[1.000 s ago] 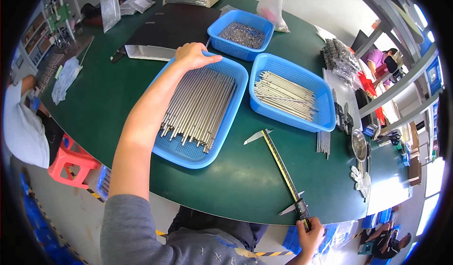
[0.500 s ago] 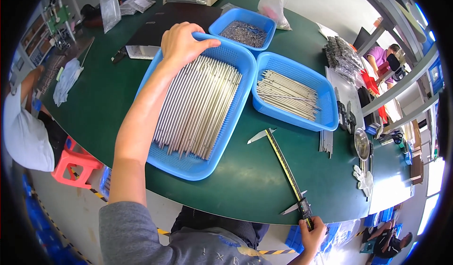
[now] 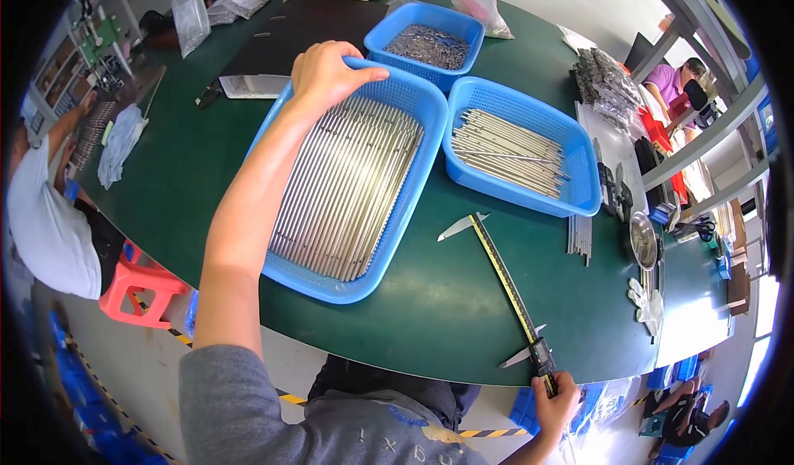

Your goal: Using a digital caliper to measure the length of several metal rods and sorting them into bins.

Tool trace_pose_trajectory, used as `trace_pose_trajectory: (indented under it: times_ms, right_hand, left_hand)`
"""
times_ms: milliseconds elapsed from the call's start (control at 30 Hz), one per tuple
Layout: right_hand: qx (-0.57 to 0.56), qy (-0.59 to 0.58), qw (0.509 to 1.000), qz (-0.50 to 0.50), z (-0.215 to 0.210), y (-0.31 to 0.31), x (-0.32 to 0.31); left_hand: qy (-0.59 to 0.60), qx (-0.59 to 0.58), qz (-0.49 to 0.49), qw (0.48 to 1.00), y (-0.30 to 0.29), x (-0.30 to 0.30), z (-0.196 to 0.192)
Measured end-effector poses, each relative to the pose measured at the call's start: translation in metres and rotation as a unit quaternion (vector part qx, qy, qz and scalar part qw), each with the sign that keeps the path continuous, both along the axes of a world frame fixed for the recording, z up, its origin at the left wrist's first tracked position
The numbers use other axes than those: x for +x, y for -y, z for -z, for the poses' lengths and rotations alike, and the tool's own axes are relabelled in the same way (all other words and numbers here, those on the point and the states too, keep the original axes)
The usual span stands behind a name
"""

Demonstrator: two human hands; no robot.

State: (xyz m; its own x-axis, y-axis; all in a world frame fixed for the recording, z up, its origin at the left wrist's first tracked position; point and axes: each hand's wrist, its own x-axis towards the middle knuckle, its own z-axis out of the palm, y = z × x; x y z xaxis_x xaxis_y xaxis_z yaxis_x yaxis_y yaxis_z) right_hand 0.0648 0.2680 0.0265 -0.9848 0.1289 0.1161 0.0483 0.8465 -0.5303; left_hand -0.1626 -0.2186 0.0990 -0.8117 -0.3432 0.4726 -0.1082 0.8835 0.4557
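In the head view, a large blue perforated plastic basket (image 3: 324,290) of slim silvery metal rods (image 3: 347,188) on the green counter (image 3: 430,299) was gripped at its far rim by the left hand (image 3: 325,74). A long black-and-yellow caliper (image 3: 508,285) was clasped near the counter's edge by the right hand (image 3: 558,403).

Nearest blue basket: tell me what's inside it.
The nearest blue basket holds many thin silvery rods lying side by side. Whatever lies beneath them is covered and cannot be seen. The left forearm also hides part of the basket's left side.
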Motion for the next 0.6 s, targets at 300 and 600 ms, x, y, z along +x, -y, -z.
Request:
trace_pose_trajectory:
  times_ms: [300, 600]
  right_hand:
    - [0.014, -0.016, 1.0, -0.021, 0.004, -0.005, 0.001]
    - [0.018, 0.006, 1.0, -0.019, 0.002, -0.005, 0.002]
  left_hand:
    - [0.109, -0.027, 0.019, 0.993, 0.009, -0.019, 0.036]
    - [0.198, -0.11, 0.233, 0.946, -0.025, 0.026, 0.041]
